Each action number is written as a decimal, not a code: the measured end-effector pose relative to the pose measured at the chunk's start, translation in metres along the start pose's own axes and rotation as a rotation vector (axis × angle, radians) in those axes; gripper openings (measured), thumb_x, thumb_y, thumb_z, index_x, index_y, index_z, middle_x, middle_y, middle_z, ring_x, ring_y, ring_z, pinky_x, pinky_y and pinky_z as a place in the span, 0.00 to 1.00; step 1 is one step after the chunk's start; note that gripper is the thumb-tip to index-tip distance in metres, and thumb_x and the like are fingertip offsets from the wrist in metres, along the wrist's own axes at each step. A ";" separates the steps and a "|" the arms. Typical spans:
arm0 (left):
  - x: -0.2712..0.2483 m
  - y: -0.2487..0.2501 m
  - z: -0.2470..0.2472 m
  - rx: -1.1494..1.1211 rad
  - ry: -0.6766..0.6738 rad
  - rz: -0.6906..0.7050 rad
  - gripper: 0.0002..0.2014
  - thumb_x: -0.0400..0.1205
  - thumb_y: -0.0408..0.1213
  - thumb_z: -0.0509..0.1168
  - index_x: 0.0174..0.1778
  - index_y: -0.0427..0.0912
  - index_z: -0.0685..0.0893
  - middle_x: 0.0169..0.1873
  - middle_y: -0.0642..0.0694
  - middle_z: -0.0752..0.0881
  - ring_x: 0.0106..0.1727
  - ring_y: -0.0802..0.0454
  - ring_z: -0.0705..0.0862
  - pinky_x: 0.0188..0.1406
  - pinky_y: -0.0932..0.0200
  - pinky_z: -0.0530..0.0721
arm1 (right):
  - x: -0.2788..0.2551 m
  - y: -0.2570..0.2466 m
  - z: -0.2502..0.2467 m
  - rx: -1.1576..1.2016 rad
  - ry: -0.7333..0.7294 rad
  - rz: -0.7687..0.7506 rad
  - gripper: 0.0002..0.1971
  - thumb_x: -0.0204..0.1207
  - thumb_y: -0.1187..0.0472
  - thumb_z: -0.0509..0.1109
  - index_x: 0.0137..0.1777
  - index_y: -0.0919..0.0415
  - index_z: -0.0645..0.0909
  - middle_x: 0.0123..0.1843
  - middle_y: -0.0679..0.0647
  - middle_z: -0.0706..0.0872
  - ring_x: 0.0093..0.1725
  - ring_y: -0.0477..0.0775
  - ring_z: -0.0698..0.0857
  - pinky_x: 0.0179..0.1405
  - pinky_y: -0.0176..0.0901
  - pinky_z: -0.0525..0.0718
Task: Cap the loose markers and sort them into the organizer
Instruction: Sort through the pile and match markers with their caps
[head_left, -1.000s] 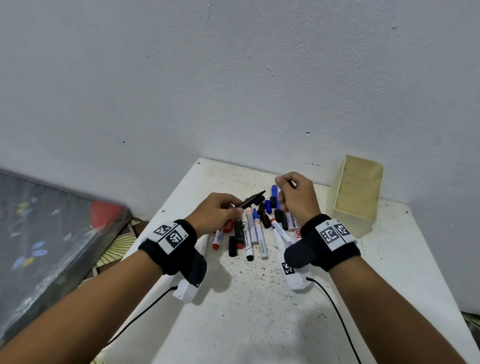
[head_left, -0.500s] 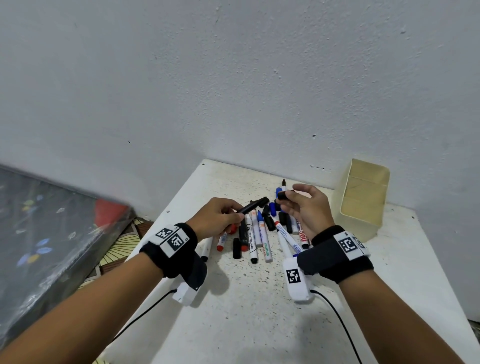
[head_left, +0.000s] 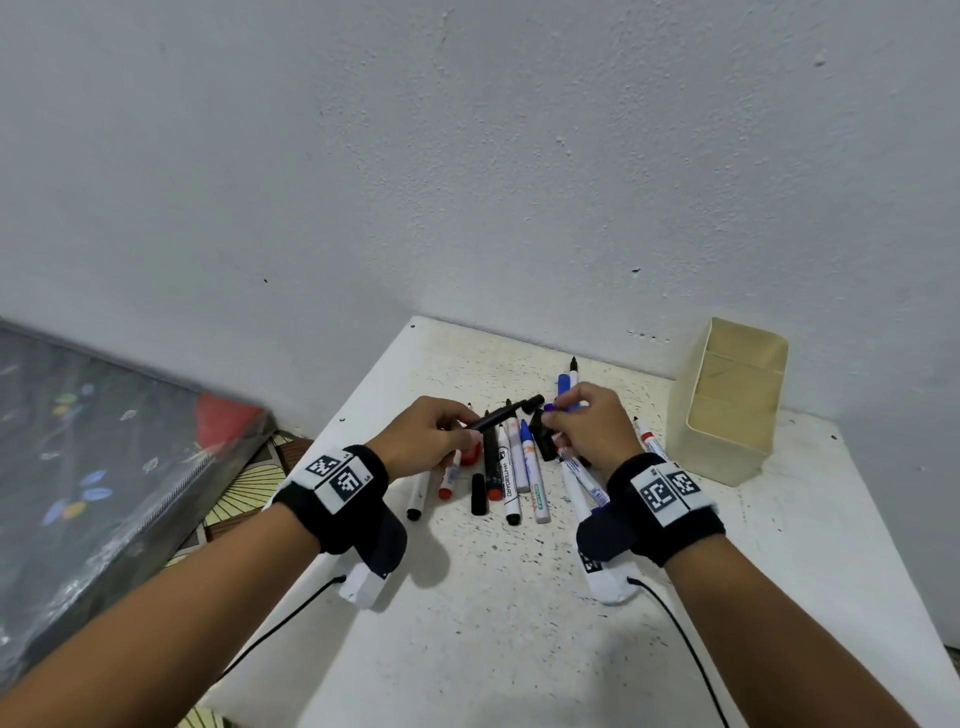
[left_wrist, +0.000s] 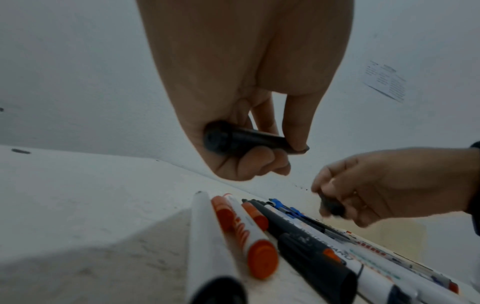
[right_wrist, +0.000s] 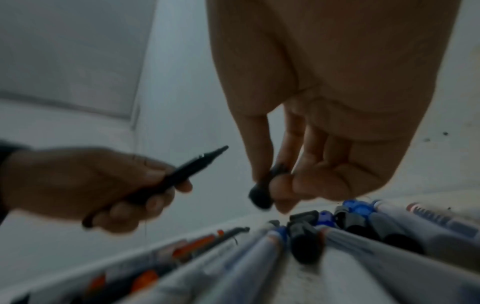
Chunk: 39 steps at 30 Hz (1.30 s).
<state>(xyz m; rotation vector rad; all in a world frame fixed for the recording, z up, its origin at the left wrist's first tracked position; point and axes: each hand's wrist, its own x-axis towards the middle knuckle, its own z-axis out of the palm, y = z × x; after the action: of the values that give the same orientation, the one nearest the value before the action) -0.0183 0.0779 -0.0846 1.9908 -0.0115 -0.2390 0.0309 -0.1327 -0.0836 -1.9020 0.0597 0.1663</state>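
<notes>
My left hand (head_left: 457, 422) grips a black uncapped marker (head_left: 506, 414), its tip pointing right toward my other hand. The same marker (right_wrist: 182, 174) shows its bare tip in the right wrist view, and its rear end (left_wrist: 233, 139) sticks out of my fist in the left wrist view. My right hand (head_left: 558, 415) pinches a small black cap (right_wrist: 259, 197) between thumb and fingertips, a short gap from the tip. Beneath both hands lies a pile of loose markers and caps (head_left: 511, 467) in black, red and blue. The beige organizer (head_left: 722, 447) stands at the right.
The white speckled table (head_left: 519, 623) meets the wall behind and drops off at its left edge. A dark patterned slab (head_left: 104, 467) leans off to the left, below table level. Wrist camera cables (head_left: 685, 649) trail back over the table.
My right hand lifted off the pile with the black cap and moved left toward the marker tip. The left hand kept its hold on the black marker, nearly still.
</notes>
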 end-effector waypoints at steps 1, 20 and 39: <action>-0.001 -0.002 -0.003 -0.006 0.010 -0.002 0.06 0.82 0.30 0.66 0.51 0.39 0.87 0.23 0.52 0.82 0.22 0.58 0.77 0.22 0.67 0.75 | -0.001 0.003 0.000 -0.153 -0.053 -0.010 0.06 0.72 0.70 0.74 0.44 0.63 0.81 0.45 0.62 0.85 0.30 0.53 0.81 0.28 0.41 0.79; -0.015 -0.019 -0.029 -0.031 0.100 -0.040 0.05 0.82 0.31 0.66 0.49 0.42 0.87 0.35 0.39 0.84 0.23 0.57 0.77 0.22 0.65 0.75 | -0.025 -0.027 0.039 -0.589 -0.330 -0.255 0.25 0.63 0.61 0.83 0.54 0.55 0.72 0.46 0.50 0.82 0.42 0.51 0.84 0.33 0.37 0.80; 0.001 0.003 0.009 -0.040 -0.027 0.011 0.06 0.82 0.33 0.66 0.52 0.39 0.87 0.35 0.39 0.84 0.29 0.51 0.78 0.26 0.63 0.77 | -0.014 -0.029 0.001 0.059 -0.112 -0.103 0.13 0.74 0.70 0.73 0.51 0.66 0.71 0.44 0.69 0.88 0.32 0.54 0.88 0.28 0.41 0.85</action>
<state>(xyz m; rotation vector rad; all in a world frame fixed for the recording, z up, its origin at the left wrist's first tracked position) -0.0186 0.0687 -0.0850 1.9476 -0.0350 -0.2568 0.0201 -0.1225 -0.0552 -1.8293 -0.1075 0.1985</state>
